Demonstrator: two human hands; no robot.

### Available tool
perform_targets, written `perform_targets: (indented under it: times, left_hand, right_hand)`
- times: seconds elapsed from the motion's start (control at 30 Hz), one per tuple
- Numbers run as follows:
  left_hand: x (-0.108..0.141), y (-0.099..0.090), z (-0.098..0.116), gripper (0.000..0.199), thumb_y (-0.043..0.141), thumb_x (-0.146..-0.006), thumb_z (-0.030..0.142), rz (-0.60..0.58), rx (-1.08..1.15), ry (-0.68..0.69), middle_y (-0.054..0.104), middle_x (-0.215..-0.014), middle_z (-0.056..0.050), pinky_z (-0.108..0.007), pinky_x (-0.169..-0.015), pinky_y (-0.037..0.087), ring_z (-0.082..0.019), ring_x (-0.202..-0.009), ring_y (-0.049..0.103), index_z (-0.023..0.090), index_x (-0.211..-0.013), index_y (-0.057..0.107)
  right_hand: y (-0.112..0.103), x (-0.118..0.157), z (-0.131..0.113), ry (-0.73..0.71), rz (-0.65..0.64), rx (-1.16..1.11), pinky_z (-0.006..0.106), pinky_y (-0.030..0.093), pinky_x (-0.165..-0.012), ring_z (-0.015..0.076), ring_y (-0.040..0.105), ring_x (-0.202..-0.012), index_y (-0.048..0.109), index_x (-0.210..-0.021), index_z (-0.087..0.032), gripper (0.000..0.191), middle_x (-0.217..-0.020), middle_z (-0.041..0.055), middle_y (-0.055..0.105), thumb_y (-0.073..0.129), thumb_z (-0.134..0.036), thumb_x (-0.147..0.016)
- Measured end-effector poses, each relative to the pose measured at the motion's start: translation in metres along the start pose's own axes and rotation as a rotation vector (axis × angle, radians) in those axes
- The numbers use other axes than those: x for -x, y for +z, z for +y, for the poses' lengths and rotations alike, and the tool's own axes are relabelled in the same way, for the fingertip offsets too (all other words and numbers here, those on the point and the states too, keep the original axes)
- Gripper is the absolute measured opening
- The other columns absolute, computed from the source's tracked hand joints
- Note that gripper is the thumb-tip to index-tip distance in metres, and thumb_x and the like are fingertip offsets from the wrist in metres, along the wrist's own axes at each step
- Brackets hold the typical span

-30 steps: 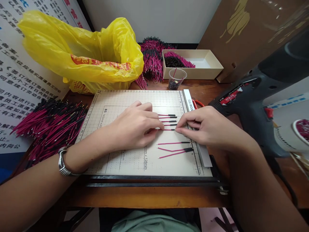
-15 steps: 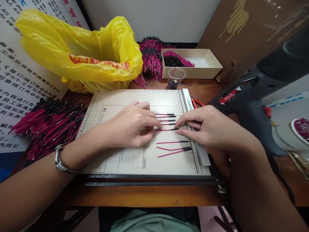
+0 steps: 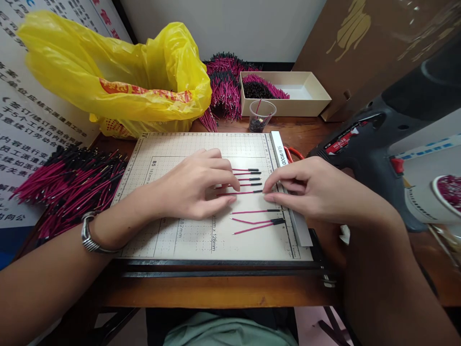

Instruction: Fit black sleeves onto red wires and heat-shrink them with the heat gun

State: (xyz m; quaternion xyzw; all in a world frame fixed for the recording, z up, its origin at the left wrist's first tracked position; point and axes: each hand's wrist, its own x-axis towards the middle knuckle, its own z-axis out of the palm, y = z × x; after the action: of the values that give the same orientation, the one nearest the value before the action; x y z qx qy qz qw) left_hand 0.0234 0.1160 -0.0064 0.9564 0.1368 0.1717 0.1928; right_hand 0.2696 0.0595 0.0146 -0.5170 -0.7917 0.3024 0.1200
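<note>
Wires [image 3: 247, 193] on board [image 3: 194, 240] mkd "B5", "128mm"; L grip [image 3: 235, 192] part-open, R grip [image 3: 265, 192] barely parted, hold unclear.

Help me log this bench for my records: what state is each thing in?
Yellow bag: open-mouthed
Long box: lidless, partly filled
Clear cup: upright, partly filled
White cup: lidless, filled
Loose wires: lying spread out
Grey power tool: on or off, cannot tell
Left hand: finger and thumb apart
Right hand: fingertips slightly apart

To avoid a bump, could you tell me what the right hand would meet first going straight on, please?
The right hand would probably first meet the black end of the nearest pink wire; any gap is unclear.
</note>
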Motion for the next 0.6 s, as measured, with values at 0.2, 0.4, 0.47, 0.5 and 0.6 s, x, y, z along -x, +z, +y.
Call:
perform_targets:
  times: [0.2,0.4,0.47,0.5,0.6]
  left_hand:
    - [-0.001,0.001,0.006,0.017,0.059,-0.094,0.023,0.051,0.016,0.035,0.072,-0.083,-0.004,-0.031,-0.075,0.041,-0.018,-0.077,0.052,0.014,-0.09,0.073]
    - [0.0,0.007,0.009,0.015,0.059,-0.093,0.022,0.039,0.009,0.033,0.073,-0.084,-0.004,-0.032,-0.073,0.04,-0.02,-0.078,0.051,0.016,-0.095,0.073]
    - [0.001,0.008,0.01,0.017,0.06,-0.093,0.025,0.027,-0.014,0.024,0.073,-0.084,-0.005,-0.032,-0.072,0.039,-0.02,-0.078,0.051,0.016,-0.096,0.074]
    - [0.001,0.008,0.01,0.018,0.06,-0.094,0.026,0.017,-0.026,0.022,0.073,-0.083,-0.005,-0.033,-0.071,0.038,-0.02,-0.077,0.051,0.016,-0.096,0.074]
    - [0.0,0.008,0.012,0.019,0.057,-0.095,0.025,-0.018,-0.044,0.023,0.074,-0.083,-0.003,-0.034,-0.071,0.037,-0.019,-0.077,0.049,0.017,-0.096,0.075]
  right_hand:
    - [-0.003,0.003,-0.006,0.089,-0.198,0.056,0.021,0.035,-0.054,0.0072,0.049,-0.056,0.079,-0.08,-0.022,0.012,-0.064,-0.0027,0.065,0.067,-0.02,-0.08]
    - [0.009,-0.002,-0.005,-0.033,-0.07,0.087,0.023,0.038,-0.061,0.0087,0.054,-0.059,0.079,-0.082,-0.021,0.018,-0.068,-0.0012,0.071,0.062,-0.022,-0.085]
    - [0.011,-0.003,-0.004,-0.081,-0.036,0.073,0.023,0.038,-0.062,0.0089,0.055,-0.061,0.079,-0.084,-0.021,0.018,-0.07,-0.0005,0.072,0.062,-0.024,-0.085]
    - [0.011,-0.003,-0.004,-0.089,-0.032,0.07,0.024,0.038,-0.061,0.0092,0.056,-0.061,0.079,-0.085,-0.021,0.017,-0.072,0.0001,0.072,0.063,-0.025,-0.085]
    - [0.006,0.0,-0.004,-0.057,-0.068,0.086,0.025,0.037,-0.058,0.0106,0.056,-0.061,0.079,-0.089,-0.02,0.016,-0.072,0.0018,0.071,0.065,-0.026,-0.083]
